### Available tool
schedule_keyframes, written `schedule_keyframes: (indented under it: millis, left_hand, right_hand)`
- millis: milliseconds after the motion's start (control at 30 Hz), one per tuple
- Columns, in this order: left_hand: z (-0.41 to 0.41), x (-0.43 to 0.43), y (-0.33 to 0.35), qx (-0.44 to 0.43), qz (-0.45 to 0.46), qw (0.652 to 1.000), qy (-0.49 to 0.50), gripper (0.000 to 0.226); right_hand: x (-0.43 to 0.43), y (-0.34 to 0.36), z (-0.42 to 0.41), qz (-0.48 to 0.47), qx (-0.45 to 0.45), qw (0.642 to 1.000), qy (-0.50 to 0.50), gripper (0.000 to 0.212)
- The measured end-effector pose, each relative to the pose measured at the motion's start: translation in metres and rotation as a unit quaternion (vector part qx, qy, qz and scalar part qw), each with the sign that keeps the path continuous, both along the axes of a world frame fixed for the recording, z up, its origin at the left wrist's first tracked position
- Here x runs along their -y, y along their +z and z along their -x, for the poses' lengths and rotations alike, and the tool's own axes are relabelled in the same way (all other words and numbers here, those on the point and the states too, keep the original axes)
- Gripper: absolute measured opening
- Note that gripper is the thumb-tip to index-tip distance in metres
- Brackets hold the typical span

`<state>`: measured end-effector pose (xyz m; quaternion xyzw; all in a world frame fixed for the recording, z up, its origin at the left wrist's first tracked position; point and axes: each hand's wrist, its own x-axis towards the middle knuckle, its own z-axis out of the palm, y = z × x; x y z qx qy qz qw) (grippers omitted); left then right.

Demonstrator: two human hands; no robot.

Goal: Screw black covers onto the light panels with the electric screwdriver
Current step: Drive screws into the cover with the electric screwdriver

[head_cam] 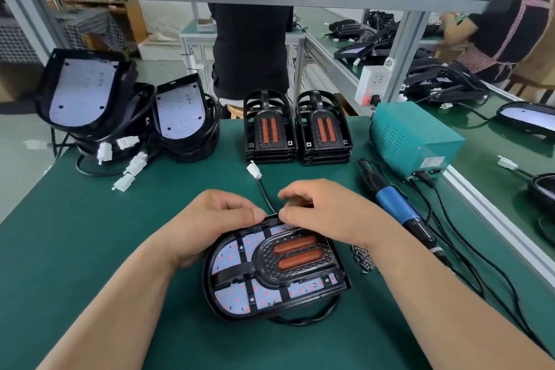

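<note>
I can read no text from here: the small label (432, 161) on the front of the teal power box (414, 141) is too blurred.

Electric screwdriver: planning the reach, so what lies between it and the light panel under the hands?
A pile of loose screws lies on the green mat between light panel and electric screwdriver, in the head view.
</note>
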<state>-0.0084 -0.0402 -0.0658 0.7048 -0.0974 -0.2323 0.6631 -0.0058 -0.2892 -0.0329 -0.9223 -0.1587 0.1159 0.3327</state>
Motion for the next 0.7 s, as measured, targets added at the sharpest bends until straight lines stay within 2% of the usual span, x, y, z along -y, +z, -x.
schedule_keyframes:
  millis: [167,567,633,700]
  left_hand:
    - [0.001,0.000,0.001,0.014,-0.024,1.000,0.002,0.037]
    - [-0.001,0.005,-0.005,0.081,-0.102,0.991,0.022,0.034]
    - [-0.001,0.005,-0.004,0.080,-0.100,0.991,0.040,0.038]
    - [-0.004,0.003,-0.003,0.118,-0.140,0.980,0.077,0.032]
  right_hand:
    - [-0.001,-0.003,-0.004,-0.034,-0.017,0.999,0.017,0.018]
    - [0.004,-0.014,-0.010,-0.143,-0.098,0.985,0.011,0.016]
    - [0.004,-0.014,-0.009,-0.157,-0.104,0.982,0.011,0.015]
    - [0.004,-0.013,-0.006,-0.161,-0.099,0.982,0.016,0.013]
